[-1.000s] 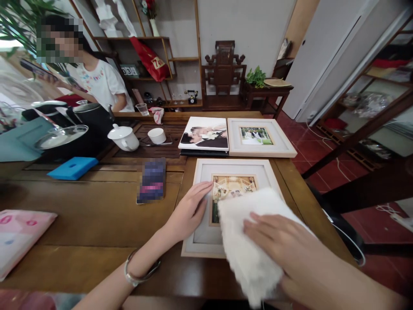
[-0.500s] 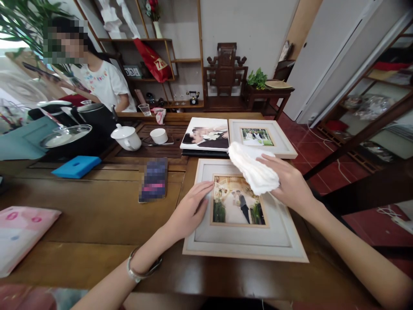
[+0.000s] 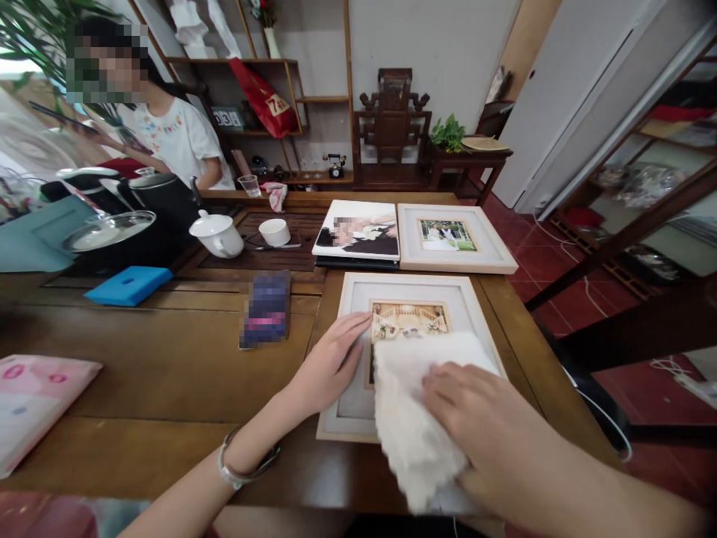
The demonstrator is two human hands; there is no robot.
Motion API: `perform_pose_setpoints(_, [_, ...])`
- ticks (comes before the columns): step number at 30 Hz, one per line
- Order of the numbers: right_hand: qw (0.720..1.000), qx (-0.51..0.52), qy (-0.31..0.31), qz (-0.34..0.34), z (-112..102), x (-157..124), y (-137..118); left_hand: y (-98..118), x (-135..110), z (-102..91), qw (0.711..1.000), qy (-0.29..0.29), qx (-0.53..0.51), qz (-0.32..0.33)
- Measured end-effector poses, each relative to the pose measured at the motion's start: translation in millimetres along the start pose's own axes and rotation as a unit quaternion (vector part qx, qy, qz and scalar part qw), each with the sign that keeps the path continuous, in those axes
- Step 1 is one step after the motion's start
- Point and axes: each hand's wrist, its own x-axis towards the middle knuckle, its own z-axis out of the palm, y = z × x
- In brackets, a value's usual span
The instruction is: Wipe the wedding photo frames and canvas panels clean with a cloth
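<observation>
Wooden table (image 3: 196, 373), framed photo (image 3: 408, 317), blue block (image 3: 140, 291), pink-and-white packet (image 3: 45, 407)

A: Left hand (image 3: 330, 366)?
B: Palm down, fingers nearly straight, close together, thumb slightly apart. Left forearm (image 3: 266, 433) slants in from lower left.
A: Right hand (image 3: 467, 396)?
B: Back uppermost, fingers bent, pointing leftward. Right forearm (image 3: 582, 474) enters lower right, somewhat blurred.

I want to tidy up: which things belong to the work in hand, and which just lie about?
In use:
white cloth under the right hand
near frame under the left hand

Apparently lying about:
blue block
lidded white cup
pink packet
</observation>
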Motion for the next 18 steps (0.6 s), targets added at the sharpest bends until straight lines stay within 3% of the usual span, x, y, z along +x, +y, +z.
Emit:
perform_pose_setpoints(2, [0.999,0.02,0.017,-0.031,-2,-8,-9,0,0,-0.1,1.0,0.002,-0.002,0.0])
perform_pose_setpoints(4, [0.999,0.002,0.048,-0.021,0,-5,-3,1,0,-0.4,1.0,0.005,-0.004,0.001])
perform_pose_setpoints(10, [0.978,-0.122,0.15,0.076,9,32,60,2,0,-1.1,1.0,0.01,-0.004,0.006])
perform_pose_setpoints(14, [0.961,-0.145,0.234,0.04,13,45,80,1,0,-0.7,1.0,0.008,-0.002,0.002])
perform_pose_setpoints(18, [0.975,-0.134,0.178,0.02,26,49,71,2,0,-0.3,1.0,0.009,-0.003,-0.004])
